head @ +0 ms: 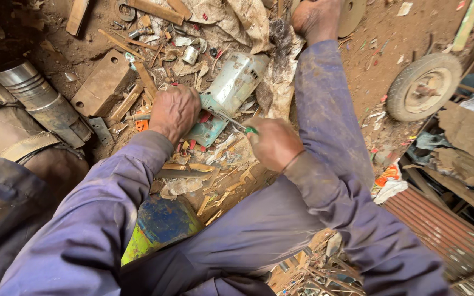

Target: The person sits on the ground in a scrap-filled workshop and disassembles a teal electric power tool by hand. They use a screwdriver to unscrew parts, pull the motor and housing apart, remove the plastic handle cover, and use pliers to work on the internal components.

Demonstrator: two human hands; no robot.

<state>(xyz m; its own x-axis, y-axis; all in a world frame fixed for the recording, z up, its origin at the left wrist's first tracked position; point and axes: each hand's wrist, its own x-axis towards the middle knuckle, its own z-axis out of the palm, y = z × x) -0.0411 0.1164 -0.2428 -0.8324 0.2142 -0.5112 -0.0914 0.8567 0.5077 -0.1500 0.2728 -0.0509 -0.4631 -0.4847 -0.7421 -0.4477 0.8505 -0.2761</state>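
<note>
Right, looking straight down at a person sitting on a dirt floor, purple sleeves coming in from the bottom. Left hand [174,111] is palm-down, knuckles up, fingers curled over and clamped on the near end of a pale grey-green motor housing [236,82], wrist bent slightly, forearm running up from lower left. Motor lies on its side, tilted diag., cylinder end pointing up-right, its teal base plate [208,131] down by the hands, resting on a scrap heap of wood chips and red bits. Right hand [272,143] is fisted tight round a screwdriver [236,121] w/ green handle, thumb side up, wrist cocked inward; thin shaft runs up-left and tip meets the motor's near end, just beside the left hand's fingers. Right arm comes in from lower right, elbow out wide. Person's right leg stretches up past the motor, bare foot [316,17] at top edge, resting on dirty sacking [248,22]. Off to the left: wooden block [102,82] and ribbed metal cylinder [42,96], well apart from the hands. Small worn wheel [423,85] lies at right on the dirt. Blue-and-green can [160,225] sits near the left forearm, below the chips.
</note>
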